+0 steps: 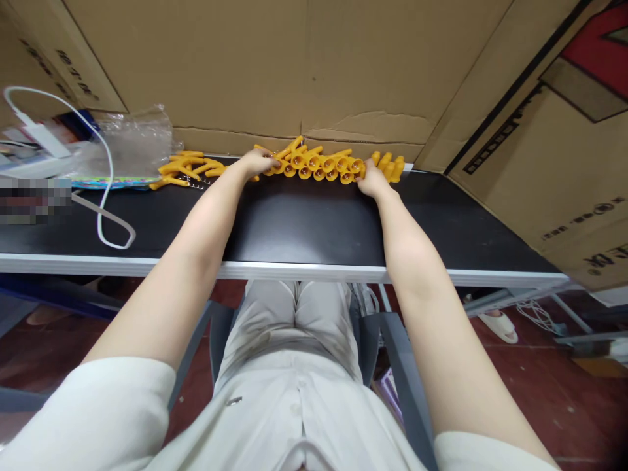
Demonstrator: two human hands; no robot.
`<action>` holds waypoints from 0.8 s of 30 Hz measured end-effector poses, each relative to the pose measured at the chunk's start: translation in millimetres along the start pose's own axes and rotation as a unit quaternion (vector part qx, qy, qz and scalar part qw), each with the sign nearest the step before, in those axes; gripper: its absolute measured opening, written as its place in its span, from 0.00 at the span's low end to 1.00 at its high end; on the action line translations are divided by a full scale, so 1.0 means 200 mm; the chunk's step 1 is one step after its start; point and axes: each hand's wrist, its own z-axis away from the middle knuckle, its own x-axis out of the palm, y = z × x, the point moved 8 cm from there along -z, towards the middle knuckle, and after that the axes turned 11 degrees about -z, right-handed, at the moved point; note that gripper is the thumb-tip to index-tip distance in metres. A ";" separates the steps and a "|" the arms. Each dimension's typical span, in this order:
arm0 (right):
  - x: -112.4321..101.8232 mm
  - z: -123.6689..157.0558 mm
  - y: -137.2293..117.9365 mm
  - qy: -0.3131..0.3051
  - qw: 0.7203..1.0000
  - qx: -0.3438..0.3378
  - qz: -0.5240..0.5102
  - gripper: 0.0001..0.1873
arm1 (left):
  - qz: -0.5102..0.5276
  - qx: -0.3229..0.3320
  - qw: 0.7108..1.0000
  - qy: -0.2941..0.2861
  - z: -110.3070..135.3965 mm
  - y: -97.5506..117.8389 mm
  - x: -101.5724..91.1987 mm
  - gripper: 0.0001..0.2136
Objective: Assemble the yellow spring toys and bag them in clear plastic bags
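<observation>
Several yellow plastic pieces [324, 163] lie stacked in two rows at the back of the black table, their round hollow ends facing me. At the left end of the rows my left hand [259, 161] has its fingers curled on the pieces there. My right hand [373, 179] grips the right end of the stack, its thumb near the lower row. More yellow pieces [392, 167] lean just right of that hand. To the left is a loose pile of yellow handles [189, 167] with thin metal parts showing. The fingertips of both hands are partly hidden among the pieces.
Cardboard [245, 65] walls the back, with a printed carton [549, 157] at the right. On the left lie a clear plastic bag [140, 140], a white cable [108, 157] and colourful flat packets [118, 184]. The table's metal edge [304, 270] runs before my lap.
</observation>
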 end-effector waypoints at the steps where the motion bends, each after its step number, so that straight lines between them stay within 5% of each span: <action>1: 0.00 0.00 0.00 -0.003 1.000 0.002 0.002 0.29 | 0.009 -0.006 1.000 0.003 0.00 0.00 0.00 0.23; 16: 0.02 -0.05 0.04 0.014 0.999 -0.020 -0.026 0.27 | 0.098 -0.033 0.981 0.165 -0.06 -0.10 -0.12 0.17; 24: 0.03 -0.07 0.06 0.020 0.999 -0.014 -0.021 0.26 | 0.000 -0.067 0.998 -0.010 -0.01 0.02 -0.03 0.13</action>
